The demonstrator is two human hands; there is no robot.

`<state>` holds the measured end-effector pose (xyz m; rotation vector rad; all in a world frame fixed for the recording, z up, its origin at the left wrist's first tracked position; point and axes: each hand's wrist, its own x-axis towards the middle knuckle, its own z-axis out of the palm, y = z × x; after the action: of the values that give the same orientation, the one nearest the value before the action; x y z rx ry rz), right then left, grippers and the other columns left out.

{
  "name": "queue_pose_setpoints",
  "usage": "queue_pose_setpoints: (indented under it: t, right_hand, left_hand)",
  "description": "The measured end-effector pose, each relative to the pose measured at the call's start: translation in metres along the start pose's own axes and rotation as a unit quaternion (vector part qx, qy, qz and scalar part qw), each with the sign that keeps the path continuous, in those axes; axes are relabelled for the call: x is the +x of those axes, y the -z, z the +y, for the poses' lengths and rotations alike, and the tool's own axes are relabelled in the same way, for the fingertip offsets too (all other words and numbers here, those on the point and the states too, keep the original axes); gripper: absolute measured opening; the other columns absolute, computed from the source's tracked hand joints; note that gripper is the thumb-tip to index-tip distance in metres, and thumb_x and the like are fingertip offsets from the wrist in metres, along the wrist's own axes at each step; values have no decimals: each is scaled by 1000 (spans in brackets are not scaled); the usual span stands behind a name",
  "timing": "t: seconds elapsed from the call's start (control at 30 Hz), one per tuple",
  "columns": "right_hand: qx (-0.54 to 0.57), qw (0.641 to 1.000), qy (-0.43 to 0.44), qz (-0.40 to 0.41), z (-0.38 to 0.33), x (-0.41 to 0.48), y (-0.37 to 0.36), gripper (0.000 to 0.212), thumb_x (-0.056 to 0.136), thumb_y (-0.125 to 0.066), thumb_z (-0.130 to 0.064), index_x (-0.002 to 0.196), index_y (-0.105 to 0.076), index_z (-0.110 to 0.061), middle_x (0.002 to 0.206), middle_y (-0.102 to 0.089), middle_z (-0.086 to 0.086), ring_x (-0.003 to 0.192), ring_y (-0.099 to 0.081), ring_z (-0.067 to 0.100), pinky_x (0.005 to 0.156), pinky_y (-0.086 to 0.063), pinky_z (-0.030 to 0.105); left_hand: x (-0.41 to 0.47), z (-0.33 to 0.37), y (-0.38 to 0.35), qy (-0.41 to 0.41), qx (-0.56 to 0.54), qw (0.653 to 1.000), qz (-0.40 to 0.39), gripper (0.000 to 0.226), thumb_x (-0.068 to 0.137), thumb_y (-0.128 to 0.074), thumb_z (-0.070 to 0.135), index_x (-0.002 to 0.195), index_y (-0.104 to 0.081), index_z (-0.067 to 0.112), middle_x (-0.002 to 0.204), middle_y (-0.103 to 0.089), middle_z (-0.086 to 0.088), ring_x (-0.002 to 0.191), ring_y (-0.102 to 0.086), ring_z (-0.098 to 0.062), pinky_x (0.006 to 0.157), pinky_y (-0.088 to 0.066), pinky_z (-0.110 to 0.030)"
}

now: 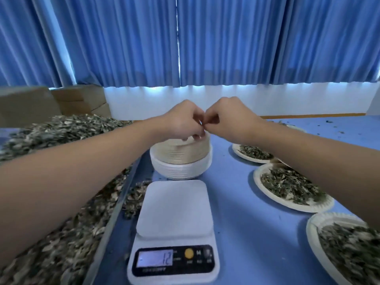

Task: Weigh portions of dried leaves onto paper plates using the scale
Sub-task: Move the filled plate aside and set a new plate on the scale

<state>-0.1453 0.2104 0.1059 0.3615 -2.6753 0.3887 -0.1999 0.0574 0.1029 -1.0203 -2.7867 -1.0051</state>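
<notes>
two hands: left hand (pixel 185 120) and right hand (pixel 228 118) are meeting fingertip to fingertip over the plate stack (pixel 181 161), fingers curled, seemingly pinching the rim of the top plate (pixel 203 138); blur is hiding the exact hold.
plate stack: sitting on the table (pixel 236 233) just behind the scale (pixel 172 223), nested tight.
scale: its platform is standing bare, its display showing 12.
dried leaves: lying in a loose heap (pixel 61 130) at the left; filled plates (pixel 292 188) are waiting at the right.
plate handling: a single plate is probably feeling feather-light, thin and bendy, and clinging to the one beneath; peeling at the fluted rim is looking wiser than squeezing the middle.
leaf handling: likely brittle and light, crumbling if gripped hard; loose scooping is suiting them.
</notes>
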Motion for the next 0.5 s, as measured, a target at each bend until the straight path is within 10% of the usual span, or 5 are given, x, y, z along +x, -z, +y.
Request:
queue_pose_setpoints:
  t: [0.5]
  right_hand:
    - [-135, 968, 154, -147, -28, 23, -35, 20, 98, -59, -37, 107, -77, -38, 92, -53, -20, 86, -46, 8, 73, -47, 35]
  left_hand:
    - [-49, -82, 34, -115, 135, 984, 14, 15, 86, -69, 24, 98, -79, 26, 101, -73, 12, 98, -63, -7, 91, -50, -36]
